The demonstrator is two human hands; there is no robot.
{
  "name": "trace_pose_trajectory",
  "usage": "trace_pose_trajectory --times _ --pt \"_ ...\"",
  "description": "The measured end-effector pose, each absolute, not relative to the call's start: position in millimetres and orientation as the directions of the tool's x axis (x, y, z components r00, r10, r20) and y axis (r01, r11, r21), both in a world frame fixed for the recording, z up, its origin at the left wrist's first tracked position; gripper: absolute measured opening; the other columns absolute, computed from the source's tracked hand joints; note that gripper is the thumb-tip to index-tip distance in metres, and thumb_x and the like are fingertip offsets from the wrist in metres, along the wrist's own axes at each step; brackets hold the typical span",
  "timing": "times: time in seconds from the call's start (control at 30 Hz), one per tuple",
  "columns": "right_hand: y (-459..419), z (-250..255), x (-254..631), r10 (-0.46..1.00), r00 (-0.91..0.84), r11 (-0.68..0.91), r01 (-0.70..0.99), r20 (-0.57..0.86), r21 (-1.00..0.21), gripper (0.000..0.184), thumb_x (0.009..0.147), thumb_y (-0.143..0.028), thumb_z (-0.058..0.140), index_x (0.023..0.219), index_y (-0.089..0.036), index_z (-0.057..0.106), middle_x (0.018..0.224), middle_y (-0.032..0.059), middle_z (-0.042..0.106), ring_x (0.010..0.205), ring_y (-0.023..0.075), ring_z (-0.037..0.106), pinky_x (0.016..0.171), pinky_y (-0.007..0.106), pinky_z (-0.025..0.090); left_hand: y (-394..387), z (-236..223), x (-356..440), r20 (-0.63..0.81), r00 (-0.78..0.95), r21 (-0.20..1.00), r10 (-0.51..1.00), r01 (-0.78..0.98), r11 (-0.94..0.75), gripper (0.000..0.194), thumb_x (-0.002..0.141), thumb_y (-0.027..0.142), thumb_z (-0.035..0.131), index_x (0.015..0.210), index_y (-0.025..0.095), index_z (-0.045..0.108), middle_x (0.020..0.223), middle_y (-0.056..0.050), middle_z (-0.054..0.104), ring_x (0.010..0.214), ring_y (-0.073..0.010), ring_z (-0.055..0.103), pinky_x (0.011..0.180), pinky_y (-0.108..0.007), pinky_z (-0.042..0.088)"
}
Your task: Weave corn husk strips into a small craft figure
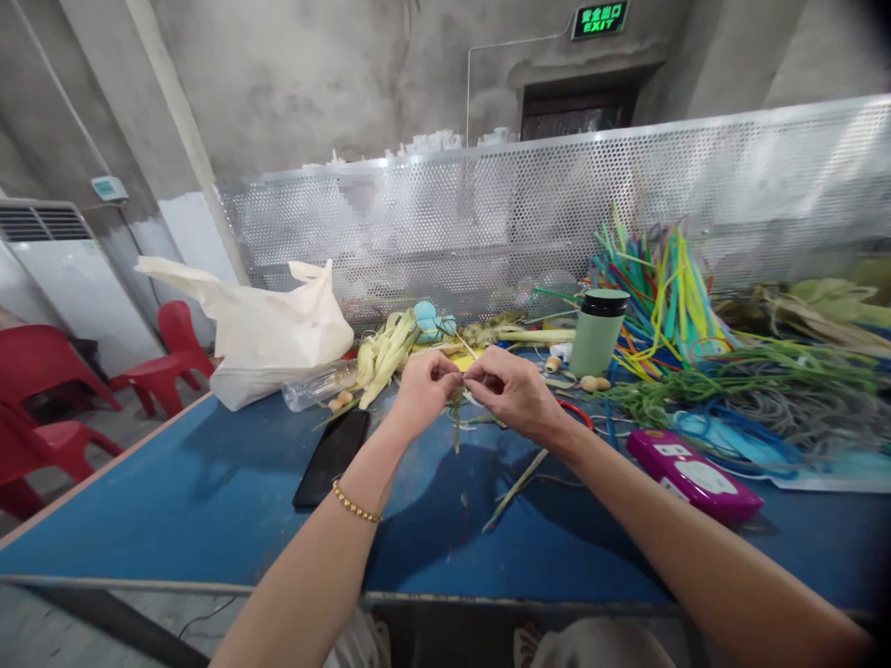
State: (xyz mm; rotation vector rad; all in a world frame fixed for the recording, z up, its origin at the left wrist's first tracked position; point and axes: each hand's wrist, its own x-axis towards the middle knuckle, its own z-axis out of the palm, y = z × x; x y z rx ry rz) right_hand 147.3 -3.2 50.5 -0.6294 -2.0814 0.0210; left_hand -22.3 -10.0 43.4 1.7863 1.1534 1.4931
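Note:
My left hand (pixel 426 391) and my right hand (pixel 513 390) meet over the middle of the blue table, thumbs and fingertips pinched together. Held between them is a thin green plant strip (pixel 457 429), with one end dangling below the left fingertips. A pale thin end pokes up above the pinch, and the fingers hide the rest. Loose stalk pieces (pixel 516 490) lie on the table under my right wrist. Left of my left hand are a bundle of pale corn husks (pixel 387 357) and a black phone (pixel 332 461).
A white plastic bag (pixel 275 334) and a clear bottle (pixel 316 390) stand left. To the right are a green tumbler (pixel 599 334), colourful strips (pixel 672 306), green and grey cords (pixel 752 390) and a magenta box (pixel 692 475). A perforated metal panel (pixel 432 232) runs behind.

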Motion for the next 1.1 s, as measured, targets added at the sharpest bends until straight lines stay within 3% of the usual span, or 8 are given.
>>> trace_pose_trajectory --times 0.17,0.33,0.53,0.73,0.87,1.1 --pt "-2.5 50.1 148.7 0.474 -0.472 0.856 0.445 0.743 -0.264 0.01 0.083 -0.019 0.062 0.077 -0.016 0.069 0.073 0.0019 0.058 0.06 0.0109 0.05 0.059 0.025 0.037 -12.3 43.8 -21.1 0.437 -0.008 0.89 0.899 0.146 -0.431 0.008 0.07 0.01 0.067 0.071 0.014 0.06 0.058 0.003 0.057 0.053 -0.0091 0.051 0.054 -0.022 0.039" --pt "1.8 50.0 149.1 0.708 -0.289 0.694 0.456 0.644 -0.558 0.021 0.083 -0.032 0.061 0.072 -0.015 0.066 0.065 0.0021 0.061 0.055 0.0115 0.05 0.054 0.025 0.038 -13.2 47.0 -19.3 0.428 -0.044 0.902 0.903 0.08 -0.424 0.011 0.067 0.009 0.068 0.072 0.015 0.06 0.059 0.002 0.058 0.053 -0.0091 0.052 0.054 -0.022 0.041" --pt "0.8 50.6 147.7 0.873 -0.277 0.482 0.352 0.402 -0.802 0.026 0.075 -0.041 0.064 0.069 -0.016 0.064 0.052 -0.0023 0.053 0.045 0.0101 0.047 0.043 0.023 0.036 -16.7 49.4 -17.3 0.512 -0.073 0.855 0.856 0.144 -0.499 0.01 0.067 0.012 0.071 0.072 0.014 0.062 0.063 0.002 0.059 0.057 -0.0086 0.05 0.057 -0.022 0.04" --pt "-5.8 53.4 144.0 0.919 -0.272 0.371 0.349 0.286 -0.861 0.02 0.072 -0.036 0.065 0.072 -0.016 0.065 0.049 -0.0024 0.054 0.044 0.011 0.05 0.037 0.02 0.036 -18.3 48.1 -14.3 0.527 -0.068 0.841 0.847 0.183 -0.509 0.009 0.068 0.012 0.071 0.07 0.015 0.063 0.064 0.002 0.06 0.059 -0.0091 0.05 0.058 -0.023 0.04" --pt "-3.9 50.2 144.7 0.916 -0.293 0.367 0.345 0.273 -0.864 0.018 0.072 -0.034 0.065 0.068 -0.017 0.062 0.045 -0.0035 0.055 0.036 0.0078 0.042 0.034 0.019 0.031 -16.5 44.8 -12.8 0.51 -0.057 0.85 0.858 0.19 -0.492 0.009 0.067 0.011 0.071 0.07 0.015 0.063 0.064 0.002 0.06 0.058 -0.009 0.05 0.057 -0.023 0.04" --pt "3.1 46.4 149.7 0.887 -0.384 0.359 0.23 0.255 -0.904 0.024 0.07 -0.035 0.07 0.061 -0.016 0.059 0.043 -0.0027 0.055 0.035 0.0066 0.042 0.035 0.019 0.03 -13.6 44.0 -15.6 0.53 -0.028 0.831 0.847 0.215 -0.513 0.009 0.069 0.011 0.07 0.072 0.014 0.063 0.066 0.001 0.061 0.06 -0.0094 0.052 0.059 -0.023 0.041"
